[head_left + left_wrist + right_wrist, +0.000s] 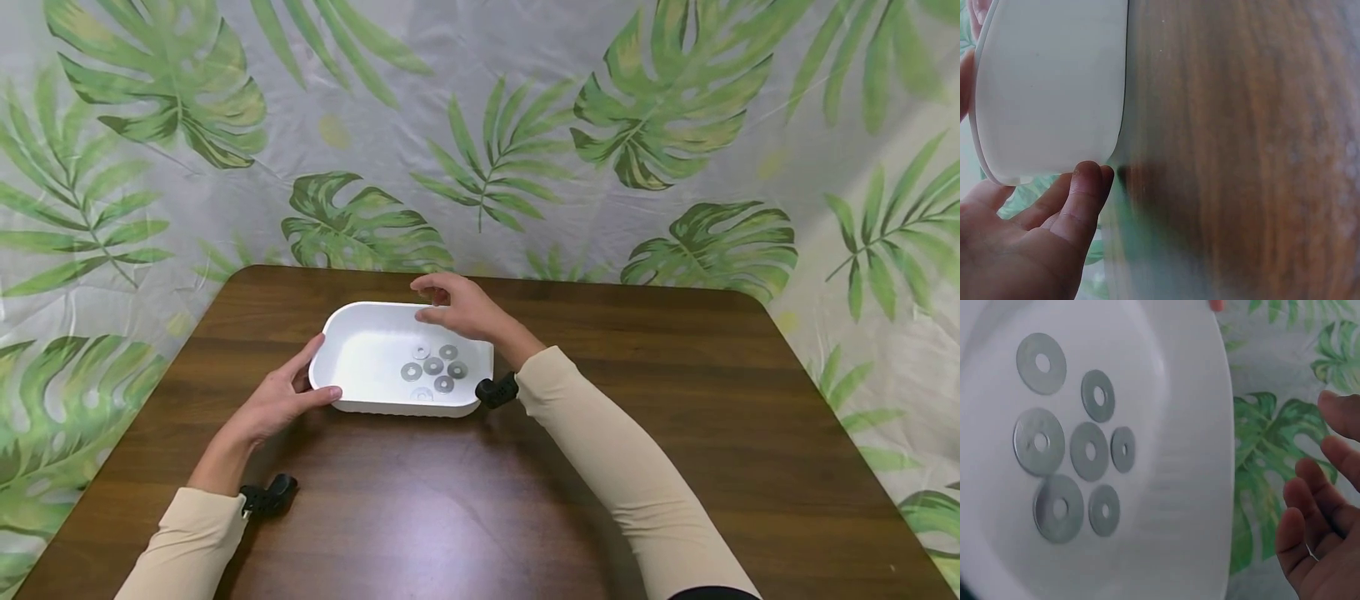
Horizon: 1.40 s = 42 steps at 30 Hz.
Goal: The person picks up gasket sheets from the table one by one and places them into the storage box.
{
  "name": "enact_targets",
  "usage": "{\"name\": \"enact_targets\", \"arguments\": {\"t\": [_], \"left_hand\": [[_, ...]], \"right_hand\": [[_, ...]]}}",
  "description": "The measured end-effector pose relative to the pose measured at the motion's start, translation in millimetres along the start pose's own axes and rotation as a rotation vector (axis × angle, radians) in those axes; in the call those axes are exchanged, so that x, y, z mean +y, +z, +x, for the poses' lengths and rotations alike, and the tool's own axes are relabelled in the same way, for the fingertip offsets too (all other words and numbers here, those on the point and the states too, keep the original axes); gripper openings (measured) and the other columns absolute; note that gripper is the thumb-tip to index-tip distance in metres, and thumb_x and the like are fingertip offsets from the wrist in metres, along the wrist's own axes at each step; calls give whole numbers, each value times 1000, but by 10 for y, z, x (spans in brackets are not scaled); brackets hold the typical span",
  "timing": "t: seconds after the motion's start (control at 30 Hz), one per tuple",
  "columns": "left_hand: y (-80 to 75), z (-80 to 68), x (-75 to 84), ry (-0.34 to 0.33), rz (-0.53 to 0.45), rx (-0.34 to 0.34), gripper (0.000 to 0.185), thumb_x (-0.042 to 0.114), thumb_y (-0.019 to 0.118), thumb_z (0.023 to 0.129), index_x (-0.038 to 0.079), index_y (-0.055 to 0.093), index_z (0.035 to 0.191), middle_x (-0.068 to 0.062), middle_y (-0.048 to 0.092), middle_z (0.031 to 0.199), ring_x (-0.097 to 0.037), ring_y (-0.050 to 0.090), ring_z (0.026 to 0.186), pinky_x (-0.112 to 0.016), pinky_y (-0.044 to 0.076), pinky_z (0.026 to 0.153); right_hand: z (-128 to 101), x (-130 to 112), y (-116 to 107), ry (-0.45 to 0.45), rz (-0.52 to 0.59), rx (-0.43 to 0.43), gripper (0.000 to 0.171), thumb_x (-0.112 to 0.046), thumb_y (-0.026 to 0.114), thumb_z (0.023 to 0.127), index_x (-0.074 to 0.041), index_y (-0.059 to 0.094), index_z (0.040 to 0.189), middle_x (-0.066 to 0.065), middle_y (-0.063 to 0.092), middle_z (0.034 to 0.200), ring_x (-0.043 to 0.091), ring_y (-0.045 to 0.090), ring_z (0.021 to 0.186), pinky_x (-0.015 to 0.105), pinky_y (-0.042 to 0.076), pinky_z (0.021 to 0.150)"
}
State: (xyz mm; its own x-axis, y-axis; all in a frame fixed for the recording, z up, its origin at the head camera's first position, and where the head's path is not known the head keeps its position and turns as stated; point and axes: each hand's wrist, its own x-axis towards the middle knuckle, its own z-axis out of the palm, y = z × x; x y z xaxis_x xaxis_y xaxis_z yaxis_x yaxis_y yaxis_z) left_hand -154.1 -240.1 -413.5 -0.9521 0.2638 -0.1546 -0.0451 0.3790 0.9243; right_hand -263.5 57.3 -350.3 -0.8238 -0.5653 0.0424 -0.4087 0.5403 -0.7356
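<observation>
Both hands bracket the white tray [360,354] on the bench [675,400]: my left hand [281,398] touches its left end, fingers relaxed, my right hand [457,307] hovers loose and empty over its far rim, washers [433,367] lying inside nearer my right.

No readable text anywhere (wrist views blurry).

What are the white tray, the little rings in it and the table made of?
The tray looks like smooth matte white plastic, with thin, rounded walls. The rings seem to be dull grey metal, flat discs with a centre hole and a faint sheen. The table shows dark brown wood grain with a soft gloss; solid wood or veneer, I cannot tell.
</observation>
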Motion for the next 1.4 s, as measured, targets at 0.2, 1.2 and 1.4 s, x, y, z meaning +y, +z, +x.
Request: {"name": "enact_targets", "arguments": {"t": [0.2, 1.2, 1.4], "left_hand": [[9, 7, 8, 3, 8, -1, 95, 21, 71, 92, 18, 6, 161, -21, 15, 165, -38, 31, 145, -2, 38, 86], [17, -14, 38, -6, 27, -1, 96, 22, 71, 92, 19, 5, 161, -18, 10, 167, -38, 28, 147, -1, 36, 86], [17, -25, 44, -9, 39, 1, 96, 22, 71, 92, 18, 5, 161, -18, 10, 167, -37, 27, 147, -1, 35, 86]], "right_hand": [[-198, 29, -261, -6, -5, 38, 42, -17, 67, 95, -8, 59, 135, 10, 59, 137, 31, 57, 122, 39, 44, 106], [-1309, 702, -792, 47, -215, -8, 36, -13, 68, 93, -6, 63, 128, 18, 59, 131, 37, 59, 115, 51, 51, 93], [-1378, 927, -731, 64, -248, -32, 35, -8, 67, 93, -1, 62, 127, 19, 62, 126, 36, 60, 112, 50, 52, 93]]}}
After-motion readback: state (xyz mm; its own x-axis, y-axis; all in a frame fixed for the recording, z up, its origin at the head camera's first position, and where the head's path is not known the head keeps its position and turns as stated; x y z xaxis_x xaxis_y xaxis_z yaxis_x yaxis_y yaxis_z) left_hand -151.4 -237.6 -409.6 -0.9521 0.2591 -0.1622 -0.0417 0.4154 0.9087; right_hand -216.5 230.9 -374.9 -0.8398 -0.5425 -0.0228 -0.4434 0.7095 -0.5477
